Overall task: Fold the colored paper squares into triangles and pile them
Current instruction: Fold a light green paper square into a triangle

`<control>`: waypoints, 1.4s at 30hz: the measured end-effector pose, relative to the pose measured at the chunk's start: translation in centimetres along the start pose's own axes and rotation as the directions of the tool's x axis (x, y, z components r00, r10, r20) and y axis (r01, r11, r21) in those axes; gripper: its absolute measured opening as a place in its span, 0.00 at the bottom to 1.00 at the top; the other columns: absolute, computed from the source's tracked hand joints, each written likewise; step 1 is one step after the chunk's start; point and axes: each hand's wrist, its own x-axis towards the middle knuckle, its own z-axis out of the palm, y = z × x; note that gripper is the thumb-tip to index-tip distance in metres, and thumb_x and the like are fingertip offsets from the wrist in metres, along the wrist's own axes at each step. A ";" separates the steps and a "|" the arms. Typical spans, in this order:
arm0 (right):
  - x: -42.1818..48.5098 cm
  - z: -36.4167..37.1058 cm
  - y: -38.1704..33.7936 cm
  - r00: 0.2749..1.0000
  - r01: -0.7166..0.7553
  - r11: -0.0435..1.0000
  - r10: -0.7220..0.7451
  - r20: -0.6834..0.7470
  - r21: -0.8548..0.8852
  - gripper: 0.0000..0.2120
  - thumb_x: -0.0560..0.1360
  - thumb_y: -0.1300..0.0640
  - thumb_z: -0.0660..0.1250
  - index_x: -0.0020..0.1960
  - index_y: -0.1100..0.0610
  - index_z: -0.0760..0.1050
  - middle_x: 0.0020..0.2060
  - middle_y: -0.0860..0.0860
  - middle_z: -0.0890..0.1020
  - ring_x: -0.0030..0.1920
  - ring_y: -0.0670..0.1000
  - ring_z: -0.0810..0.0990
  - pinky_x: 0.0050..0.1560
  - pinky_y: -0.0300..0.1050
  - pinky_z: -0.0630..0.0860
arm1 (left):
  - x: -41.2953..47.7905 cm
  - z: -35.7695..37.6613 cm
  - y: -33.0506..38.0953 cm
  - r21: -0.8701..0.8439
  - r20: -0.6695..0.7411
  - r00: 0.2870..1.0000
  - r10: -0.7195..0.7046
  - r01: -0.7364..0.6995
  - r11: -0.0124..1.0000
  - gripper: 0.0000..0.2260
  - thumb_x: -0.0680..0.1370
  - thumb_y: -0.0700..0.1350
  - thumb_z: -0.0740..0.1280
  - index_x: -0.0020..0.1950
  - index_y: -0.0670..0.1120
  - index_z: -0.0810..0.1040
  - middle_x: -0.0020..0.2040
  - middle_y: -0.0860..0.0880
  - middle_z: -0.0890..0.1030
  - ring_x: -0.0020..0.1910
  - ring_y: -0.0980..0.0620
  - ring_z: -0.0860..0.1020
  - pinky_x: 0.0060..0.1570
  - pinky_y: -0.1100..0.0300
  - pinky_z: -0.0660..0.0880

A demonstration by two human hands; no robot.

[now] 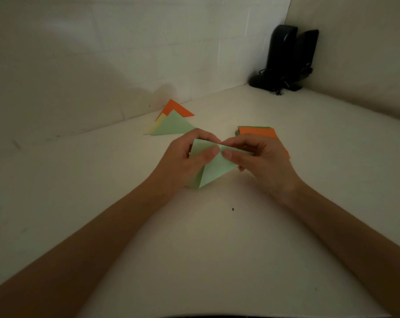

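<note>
A light green paper (214, 169) is held just above the white table, folded over into a triangle whose point aims toward me. My left hand (185, 157) pinches its upper left part and my right hand (256, 159) pinches its upper right edge; the thumbs almost meet at the top fold. Behind and to the left lies a pile of folded triangles (171, 125): light green on top, pale yellow under it, orange at the back. A stack of unfolded squares (256, 131), orange on top, lies behind my right hand and is partly hidden by it.
The white table (205, 237) ends at a white wall on the left and back. Two black speakers (286, 58) with cables stand in the far right corner. A small dark speck (233, 209) lies on the table between my forearms.
</note>
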 end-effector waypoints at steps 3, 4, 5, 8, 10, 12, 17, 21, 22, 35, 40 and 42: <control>0.0 0.0 0.2 0.994 -0.083 0.994 0.087 0.063 -0.066 0.03 0.75 0.61 0.68 0.44 0.56 0.80 0.26 0.46 0.79 0.25 0.43 0.74 0.27 0.36 0.70 | 0.1 0.0 -0.3 0.104 -0.028 0.999 0.033 -0.030 0.994 0.08 0.75 0.40 0.69 0.41 0.54 0.77 0.38 0.58 0.79 0.38 0.64 0.75 0.40 0.71 0.69; 0.0 -0.1 0.2 0.990 -0.104 0.992 0.111 0.090 -0.078 0.03 0.76 0.60 0.67 0.44 0.57 0.79 0.26 0.47 0.79 0.25 0.44 0.74 0.27 0.36 0.70 | 0.1 -0.1 -0.4 0.116 -0.042 0.998 0.038 -0.033 0.993 0.09 0.75 0.39 0.69 0.41 0.54 0.77 0.39 0.57 0.79 0.39 0.64 0.75 0.41 0.70 0.69; 0.1 -0.2 0.2 0.986 -0.112 0.990 0.121 0.111 -0.091 0.04 0.76 0.60 0.66 0.45 0.58 0.79 0.27 0.48 0.80 0.26 0.45 0.74 0.27 0.36 0.69 | 0.2 -0.3 -0.4 0.123 -0.052 0.998 0.038 -0.031 0.992 0.09 0.75 0.38 0.68 0.41 0.53 0.77 0.40 0.57 0.79 0.39 0.64 0.75 0.43 0.70 0.69; 0.3 -1.0 0.0 0.986 -0.108 0.989 0.119 0.118 -0.100 0.06 0.76 0.62 0.65 0.43 0.58 0.79 0.27 0.49 0.81 0.26 0.44 0.75 0.27 0.37 0.68 | 0.4 -0.7 -0.3 0.139 -0.068 0.997 0.043 -0.033 0.990 0.10 0.76 0.37 0.68 0.43 0.53 0.78 0.43 0.58 0.79 0.42 0.66 0.75 0.45 0.72 0.69; 0.4 -1.4 -0.1 0.988 -0.112 0.990 0.121 0.101 -0.084 0.06 0.76 0.62 0.66 0.41 0.59 0.79 0.27 0.49 0.81 0.25 0.44 0.75 0.27 0.37 0.68 | 0.5 -0.9 -0.2 0.136 -0.063 0.997 0.054 -0.045 0.990 0.10 0.76 0.36 0.67 0.44 0.53 0.79 0.45 0.58 0.80 0.43 0.67 0.76 0.47 0.73 0.69; 0.4 -1.6 -0.1 0.984 -0.125 0.989 0.134 0.121 -0.082 0.06 0.76 0.62 0.65 0.42 0.62 0.78 0.28 0.50 0.81 0.26 0.46 0.77 0.28 0.38 0.69 | 0.5 -1.0 -0.1 0.138 -0.055 0.997 0.050 -0.042 0.990 0.11 0.75 0.36 0.67 0.43 0.53 0.79 0.44 0.57 0.80 0.43 0.68 0.76 0.47 0.74 0.68; 0.5 -2.3 -0.2 0.935 -0.177 0.981 0.194 0.298 -0.083 0.06 0.76 0.64 0.63 0.41 0.61 0.76 0.32 0.55 0.82 0.31 0.49 0.78 0.33 0.40 0.71 | 0.5 -1.4 0.0 0.162 0.004 0.998 -0.057 0.056 0.985 0.07 0.76 0.39 0.68 0.44 0.51 0.80 0.41 0.53 0.79 0.39 0.62 0.75 0.41 0.72 0.69; 0.7 -2.3 -0.4 0.970 -0.195 0.971 0.171 0.170 0.137 0.04 0.76 0.67 0.61 0.43 0.65 0.74 0.29 0.55 0.81 0.28 0.49 0.76 0.29 0.38 0.71 | 1.0 -1.5 0.6 -0.503 0.015 0.929 -0.370 0.327 0.800 0.17 0.79 0.56 0.57 0.53 0.44 0.77 0.44 0.51 0.83 0.40 0.58 0.81 0.40 0.62 0.79; 0.8 -2.2 -0.3 0.982 -0.185 0.959 0.172 0.077 0.213 0.04 0.76 0.67 0.61 0.46 0.66 0.74 0.29 0.54 0.81 0.27 0.49 0.76 0.29 0.38 0.71 | 1.2 -1.6 0.7 -0.627 0.059 0.900 -0.432 0.370 0.686 0.26 0.75 0.62 0.54 0.57 0.43 0.75 0.47 0.49 0.84 0.43 0.55 0.83 0.42 0.60 0.80; 0.0 1.1 -0.2 0.996 -0.092 0.967 0.092 0.013 0.237 0.08 0.76 0.69 0.60 0.43 0.58 0.68 0.24 0.52 0.75 0.26 0.49 0.68 0.28 0.40 0.63 | -0.5 1.5 0.4 -0.269 0.018 0.964 -0.265 0.260 0.928 0.08 0.76 0.44 0.65 0.46 0.40 0.81 0.39 0.46 0.84 0.44 0.53 0.82 0.44 0.65 0.72; 0.3 0.6 -0.1 0.988 -0.156 0.942 0.151 0.038 0.298 0.07 0.76 0.69 0.59 0.42 0.59 0.68 0.24 0.53 0.76 0.25 0.49 0.68 0.28 0.39 0.64 | 0.3 0.7 0.8 -0.516 -0.096 0.908 -0.408 0.306 0.801 0.04 0.76 0.40 0.66 0.41 0.45 0.79 0.33 0.52 0.82 0.37 0.59 0.81 0.36 0.68 0.76; 0.3 0.6 0.1 0.986 -0.168 0.939 0.164 0.038 0.301 0.07 0.76 0.69 0.59 0.43 0.59 0.68 0.24 0.53 0.77 0.25 0.49 0.68 0.28 0.40 0.64 | 0.3 0.4 0.8 -0.582 -0.125 0.897 -0.423 0.279 0.764 0.05 0.76 0.40 0.66 0.41 0.45 0.79 0.33 0.53 0.82 0.36 0.59 0.81 0.37 0.68 0.76</control>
